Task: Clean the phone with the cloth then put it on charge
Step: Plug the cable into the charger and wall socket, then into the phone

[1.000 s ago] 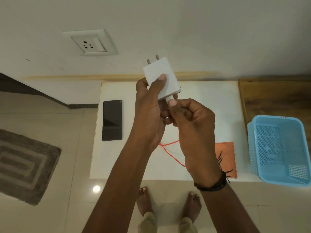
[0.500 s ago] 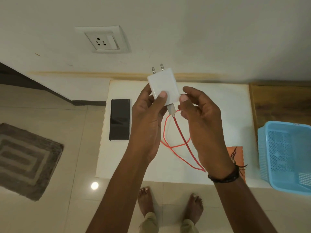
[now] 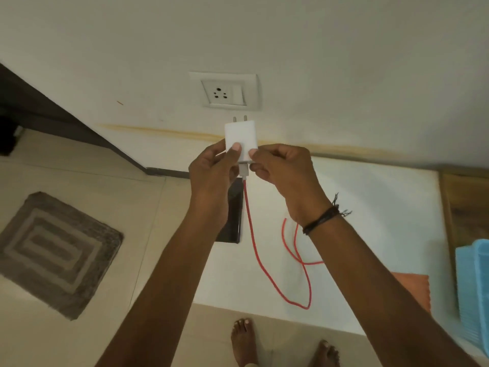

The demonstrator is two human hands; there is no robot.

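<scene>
I note both hands pinch the white adapter (image 3: pixel 240 140), left hand (image 3: pixel 211 170) and right hand (image 3: pixel 280 168), pins just below the wall socket (image 3: pixel 225 93). Phone (image 3: pixel 232 213) lies on the table (image 3: pixel 370 207), partly hidden. Risk: the red cable (image 3: pixel 254 250) drags it or pins misalign.

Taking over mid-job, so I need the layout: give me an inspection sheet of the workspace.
Surface: white table against the wall.
Job's things: charger held up, pins toward wall socket, not plugged in; phone flat on table, partly hidden; orange cloth at table's right.
Clutter: blue basket at right edge.
Grippers: left hand and right hand both pinch the charger.
Cables: red cable in charger, looping on table; phone end unseen.
Surroundings: grey mat on tiled floor.
</scene>
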